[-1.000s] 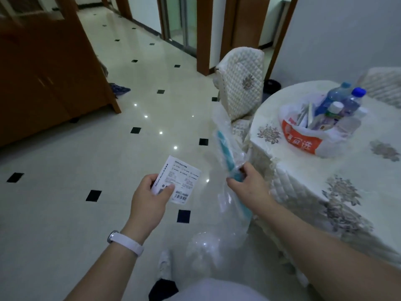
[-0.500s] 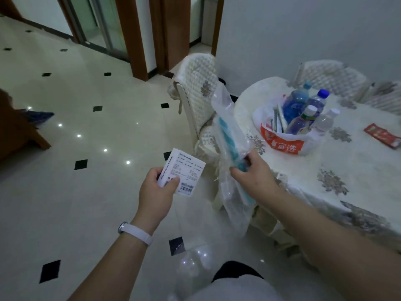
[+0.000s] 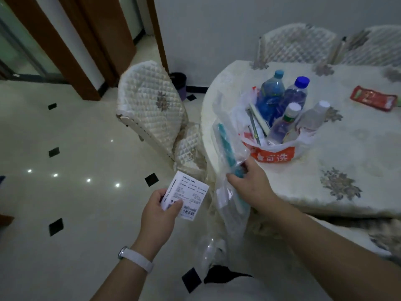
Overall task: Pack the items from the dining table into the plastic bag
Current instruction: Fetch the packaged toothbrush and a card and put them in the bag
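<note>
Your right grip (image 3: 249, 183) clamps the teal packet (image 3: 227, 146), its long axis aimed up at the bag (image 3: 275, 154) just beyond; your left (image 3: 160, 211) pinches the box (image 3: 186, 195), farther off.

A white-and-orange plastic bag (image 3: 273, 153) stands open on the dining table (image 3: 347, 153), holding four upright bottles (image 3: 282, 105).

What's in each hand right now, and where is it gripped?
Left hand pinches the small white box at its lower left corner. Right hand grips the clear-wrapped teal item around its middle.
</note>
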A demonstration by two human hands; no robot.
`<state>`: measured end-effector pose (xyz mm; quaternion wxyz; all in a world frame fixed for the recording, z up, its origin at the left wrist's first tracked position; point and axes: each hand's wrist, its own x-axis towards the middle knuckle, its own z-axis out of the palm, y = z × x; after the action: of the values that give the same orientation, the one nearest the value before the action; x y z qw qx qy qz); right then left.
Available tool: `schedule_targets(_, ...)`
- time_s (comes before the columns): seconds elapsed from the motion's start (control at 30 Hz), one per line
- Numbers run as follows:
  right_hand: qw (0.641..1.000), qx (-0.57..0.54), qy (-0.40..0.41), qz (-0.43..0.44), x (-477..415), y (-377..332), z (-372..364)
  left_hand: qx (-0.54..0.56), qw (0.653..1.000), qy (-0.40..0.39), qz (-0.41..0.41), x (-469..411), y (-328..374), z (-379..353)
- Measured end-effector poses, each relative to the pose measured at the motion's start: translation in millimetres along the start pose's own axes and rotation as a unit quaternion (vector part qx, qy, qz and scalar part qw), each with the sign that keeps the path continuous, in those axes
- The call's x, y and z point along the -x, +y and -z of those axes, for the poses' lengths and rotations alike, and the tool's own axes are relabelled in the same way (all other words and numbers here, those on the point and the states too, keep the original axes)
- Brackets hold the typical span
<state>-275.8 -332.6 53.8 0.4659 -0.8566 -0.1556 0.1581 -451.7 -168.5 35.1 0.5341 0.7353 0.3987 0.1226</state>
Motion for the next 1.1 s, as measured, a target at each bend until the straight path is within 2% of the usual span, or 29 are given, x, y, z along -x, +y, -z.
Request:
schedule_targets(0.17, 0.999, -0.029, 0.029, 0.015, -69, -16, 41, -0.028, 0.998, -0.027, -0.048, -77, 62, -37)
schedule_targets(0.47, 0.976, -0.085, 0.200, -0.013, -118, -8, 120, -0.039, 0.980, -0.157, -0.118, -165, 140, -112)
schedule_targets(0.67, 0.949, -0.085, 0.297, -0.064, -120, 16, 138, -0.054, 0.965, -0.198, -0.166, -214, 173, -162)
schedule_targets(0.93, 0.875, -0.085, 0.455, -0.143, -131, 16, 144, -0.089, 0.924, -0.304, -0.214, -281, 195, -229)
schedule_targets(1.1, 0.828, -0.070, 0.526, -0.184, -144, 8, 133, -0.098, 0.894, -0.381, -0.212, -318, 201, -264)
